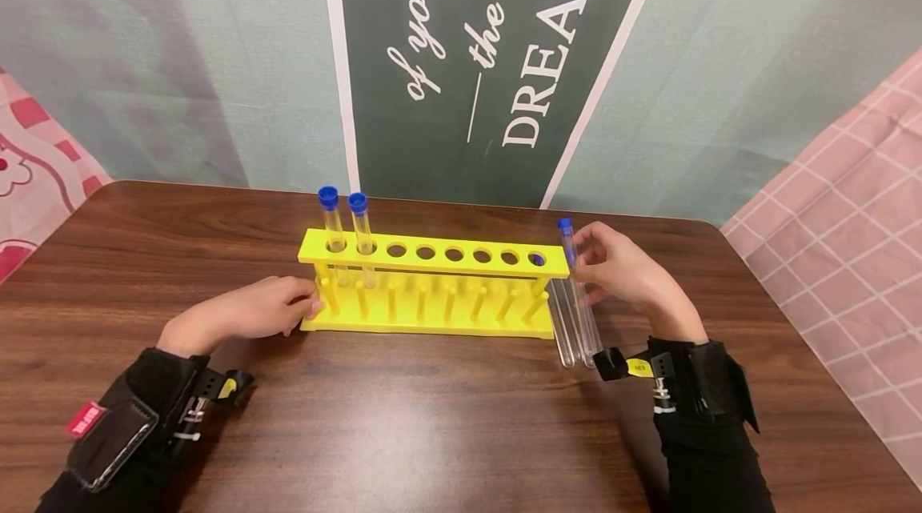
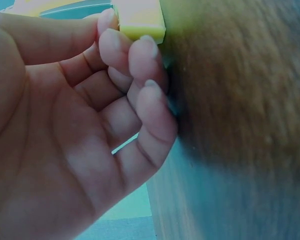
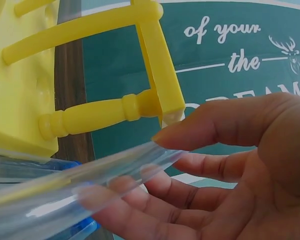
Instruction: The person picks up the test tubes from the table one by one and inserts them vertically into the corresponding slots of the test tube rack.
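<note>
A yellow test tube rack stands on the table, its top bar pierced by a row of holes. Two clear test tubes with blue caps, one left and one beside it, stand in the leftmost holes. My left hand grips the left end of the rack's base between thumb and fingertips. Beyond the right end, my right hand pinches a blue-capped test tube near its upper part. The right wrist view shows thumb and fingers around this clear tube.
Several more clear test tubes lie on the table beside the rack's right end, partly under the held one. The brown wooden table meets a hanging cloth backdrop behind the rack. Pink cloth hangs at the right.
</note>
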{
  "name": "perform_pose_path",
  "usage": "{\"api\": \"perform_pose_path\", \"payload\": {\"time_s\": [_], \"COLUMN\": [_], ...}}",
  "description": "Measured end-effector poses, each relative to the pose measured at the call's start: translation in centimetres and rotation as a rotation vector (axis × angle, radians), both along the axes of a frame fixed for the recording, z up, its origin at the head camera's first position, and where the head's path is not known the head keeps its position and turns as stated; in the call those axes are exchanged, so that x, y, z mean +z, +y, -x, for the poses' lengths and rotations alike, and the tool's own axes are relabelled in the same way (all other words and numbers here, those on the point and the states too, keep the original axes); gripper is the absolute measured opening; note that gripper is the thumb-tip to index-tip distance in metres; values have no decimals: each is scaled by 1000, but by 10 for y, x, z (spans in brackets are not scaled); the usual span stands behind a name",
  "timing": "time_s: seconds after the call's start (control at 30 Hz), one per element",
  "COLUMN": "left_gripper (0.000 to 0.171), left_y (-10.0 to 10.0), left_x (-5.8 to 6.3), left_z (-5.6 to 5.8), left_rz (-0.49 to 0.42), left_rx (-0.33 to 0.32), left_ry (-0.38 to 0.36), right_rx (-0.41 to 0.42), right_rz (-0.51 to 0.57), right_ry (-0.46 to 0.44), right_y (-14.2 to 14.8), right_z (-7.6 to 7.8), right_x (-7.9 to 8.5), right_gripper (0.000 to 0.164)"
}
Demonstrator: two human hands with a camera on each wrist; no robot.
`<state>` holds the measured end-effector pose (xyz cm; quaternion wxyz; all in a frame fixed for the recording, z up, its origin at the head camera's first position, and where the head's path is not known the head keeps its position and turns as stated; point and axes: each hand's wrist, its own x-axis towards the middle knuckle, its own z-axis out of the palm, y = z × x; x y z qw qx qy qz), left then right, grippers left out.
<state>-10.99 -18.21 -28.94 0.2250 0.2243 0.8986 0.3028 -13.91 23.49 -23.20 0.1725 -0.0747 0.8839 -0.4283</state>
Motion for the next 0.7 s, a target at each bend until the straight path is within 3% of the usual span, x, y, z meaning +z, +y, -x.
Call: {"api": "perform_pose_path", "payload": {"time_s": [0.7], "left_gripper": [22], "left_y": [0], "left_x": [2], "left_z": [1], "left_rz": [7], "left_rx": [6], "left_ry": [-7], "right_rx": [47], "right_rz": [84], "right_ry": [62], "right_y": [2], "right_z": [-7], "right_x": [14], "right_gripper": [38]}}
